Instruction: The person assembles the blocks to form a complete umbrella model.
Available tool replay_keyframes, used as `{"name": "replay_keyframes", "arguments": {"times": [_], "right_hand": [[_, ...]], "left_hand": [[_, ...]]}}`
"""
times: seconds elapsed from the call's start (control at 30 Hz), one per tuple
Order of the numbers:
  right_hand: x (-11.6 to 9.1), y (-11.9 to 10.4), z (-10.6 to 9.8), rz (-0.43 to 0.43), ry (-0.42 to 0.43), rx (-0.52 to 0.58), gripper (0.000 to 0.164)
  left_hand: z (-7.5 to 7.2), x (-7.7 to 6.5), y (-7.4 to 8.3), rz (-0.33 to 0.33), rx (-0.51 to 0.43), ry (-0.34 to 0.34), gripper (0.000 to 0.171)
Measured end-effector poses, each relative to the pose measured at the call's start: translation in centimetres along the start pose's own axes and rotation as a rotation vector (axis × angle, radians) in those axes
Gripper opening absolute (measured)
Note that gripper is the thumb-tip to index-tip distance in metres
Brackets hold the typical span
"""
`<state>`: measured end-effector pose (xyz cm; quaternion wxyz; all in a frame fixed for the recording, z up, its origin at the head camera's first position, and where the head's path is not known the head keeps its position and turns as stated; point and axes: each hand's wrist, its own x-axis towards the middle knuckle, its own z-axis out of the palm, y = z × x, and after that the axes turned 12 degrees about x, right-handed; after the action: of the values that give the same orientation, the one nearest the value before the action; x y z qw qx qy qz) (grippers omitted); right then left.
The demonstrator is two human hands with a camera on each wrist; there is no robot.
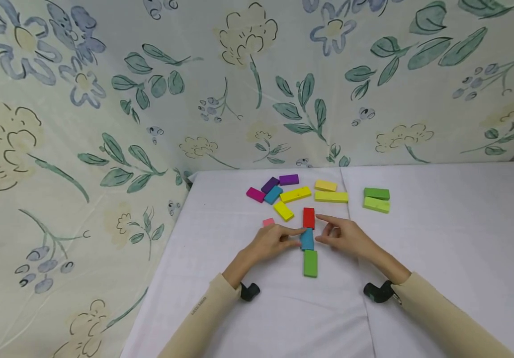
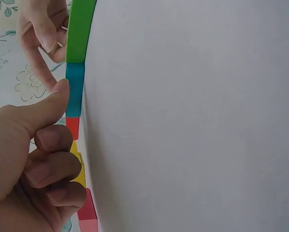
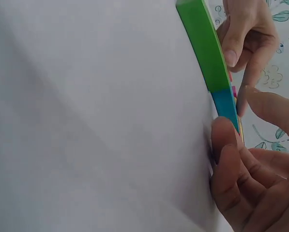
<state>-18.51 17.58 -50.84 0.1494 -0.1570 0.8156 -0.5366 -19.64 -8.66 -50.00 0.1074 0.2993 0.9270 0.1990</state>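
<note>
Three blocks lie end to end in a column on the cloth: a red block [image 1: 308, 218] at the far end, a blue block [image 1: 307, 239] in the middle, slightly turned, and a green block [image 1: 310, 263] nearest. On the blue block's left side is my left hand [image 1: 275, 242], its index fingertip touching the upper left corner and its thumb close to the lower left edge. My right hand [image 1: 344, 236] is just right of the red and blue blocks, thumb and index finger spread apart, holding nothing. In the right wrist view, the right fingers partly hide the blue block [image 3: 225, 107].
A pink block [image 1: 268, 222] lies behind the left hand. Farther back are several blocks, among them a magenta block [image 1: 255, 194], a purple block [image 1: 289, 179] and a long yellow block [image 1: 295, 194]. Two green blocks [image 1: 377, 194] lie back right. A floral curtain [image 1: 257, 99] hangs behind the table.
</note>
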Motion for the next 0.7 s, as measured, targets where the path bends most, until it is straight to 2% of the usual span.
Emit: {"name": "replay_keyframes", "arguments": {"times": [0.17, 0.33, 0.7], "right_hand": [[-1.7, -0.6, 0.9, 0.071, -0.085, 0.093, 0.082], [-2.3, -1.0, 2.0, 0.106, -0.105, 0.161, 0.096], [-1.9, -1.0, 2.6, 0.069, -0.123, 0.168, 0.096]], "left_hand": [[-0.1, 0.0, -0.1, 0.005, 0.03, 0.005, 0.047], [-0.1, 0.3, 0.0, 0.024, 0.069, 0.012, 0.046], [0.1, 0.6, 0.1, 0.027, 0.1, 0.0, 0.047]]}}
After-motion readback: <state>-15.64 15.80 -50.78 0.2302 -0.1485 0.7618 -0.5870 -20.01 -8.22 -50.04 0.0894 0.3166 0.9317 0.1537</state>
